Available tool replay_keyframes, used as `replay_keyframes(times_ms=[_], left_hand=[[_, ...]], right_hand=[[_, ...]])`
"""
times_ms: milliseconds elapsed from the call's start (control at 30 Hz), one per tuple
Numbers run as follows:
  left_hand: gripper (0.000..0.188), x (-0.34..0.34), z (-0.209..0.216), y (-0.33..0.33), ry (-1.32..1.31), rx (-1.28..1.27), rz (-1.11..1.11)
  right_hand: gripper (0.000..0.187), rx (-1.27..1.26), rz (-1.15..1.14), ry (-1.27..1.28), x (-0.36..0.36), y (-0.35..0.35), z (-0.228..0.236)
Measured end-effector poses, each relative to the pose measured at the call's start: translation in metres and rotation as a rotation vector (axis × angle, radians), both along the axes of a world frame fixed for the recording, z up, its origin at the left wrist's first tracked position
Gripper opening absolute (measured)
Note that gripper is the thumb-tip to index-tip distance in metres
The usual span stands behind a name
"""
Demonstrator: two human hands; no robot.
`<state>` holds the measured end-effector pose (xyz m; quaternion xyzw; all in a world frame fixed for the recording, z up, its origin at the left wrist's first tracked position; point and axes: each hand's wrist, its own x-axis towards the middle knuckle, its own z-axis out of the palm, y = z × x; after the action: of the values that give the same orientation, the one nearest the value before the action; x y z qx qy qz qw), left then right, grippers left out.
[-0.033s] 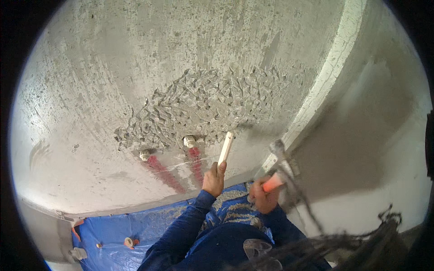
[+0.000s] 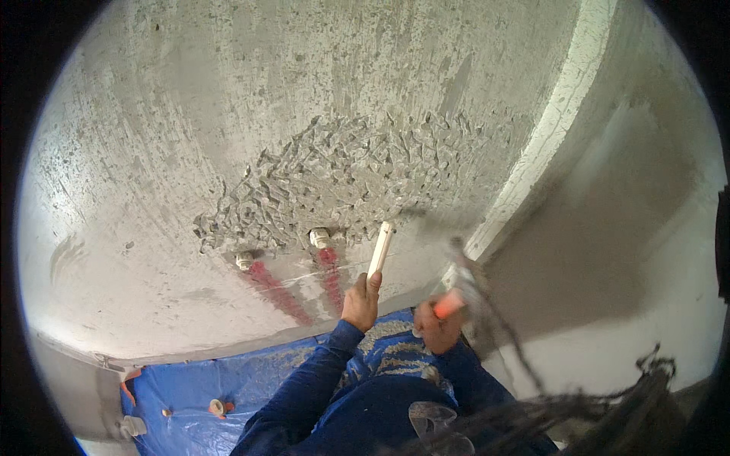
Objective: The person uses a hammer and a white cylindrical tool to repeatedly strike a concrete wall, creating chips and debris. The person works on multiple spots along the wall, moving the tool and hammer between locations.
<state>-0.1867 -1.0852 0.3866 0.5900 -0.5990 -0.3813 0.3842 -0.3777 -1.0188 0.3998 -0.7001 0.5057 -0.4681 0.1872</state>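
My left hand is closed around a pale, straight, flat-sided bar. The bar tilts slightly right, its far end over the lower edge of a roughly chipped patch on the grey wall; whether it touches there I cannot tell. To the right, my right hand grips a hammer by its orange handle. Motion smears the hammer's head, which is raised apart from the bar. Left of the bar, two whitish pipe fittings stick out of the wall, with red marks running down below them.
A blue plastic sheet lies below the wall, with grey debris on it near my arms. On its left side is a small orange-and-cream fitting. A pale corner strip meets a side wall at right. Dark, blurred strands hang at lower right.
My right hand and the hammer have shifted a little to the left. My left hand and the bar stay nearly where they were.
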Motion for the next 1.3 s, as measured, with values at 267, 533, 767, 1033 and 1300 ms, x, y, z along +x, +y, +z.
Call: replay_keyframes(times_ms=[267, 533, 767, 1033, 1300], left_hand=[[0.063, 0.035, -0.009, -0.023, -0.196, -0.093, -0.045], [0.060, 0.040, -0.001, -0.026, -0.268, -0.093, -0.075], [0.059, 0.046, -0.003, -0.029, -0.240, -0.159, -0.112], [0.062, 0.043, -0.001, -0.025, -0.269, -0.093, -0.103], [0.062, 0.038, -0.002, -0.024, -0.261, -0.017, -0.080]], right_hand=[[0.021, 0.454, 0.044, -0.510, -0.002, -0.018, -0.019], [0.034, 0.490, -0.197, -0.398, 0.015, -0.033, -0.066], [0.039, 0.151, -0.031, -0.282, 0.014, -0.033, -0.063], [0.021, 0.036, 0.002, -0.683, 0.020, -0.036, -0.067], [0.021, 0.412, -0.143, -0.508, 0.013, -0.034, -0.051]])
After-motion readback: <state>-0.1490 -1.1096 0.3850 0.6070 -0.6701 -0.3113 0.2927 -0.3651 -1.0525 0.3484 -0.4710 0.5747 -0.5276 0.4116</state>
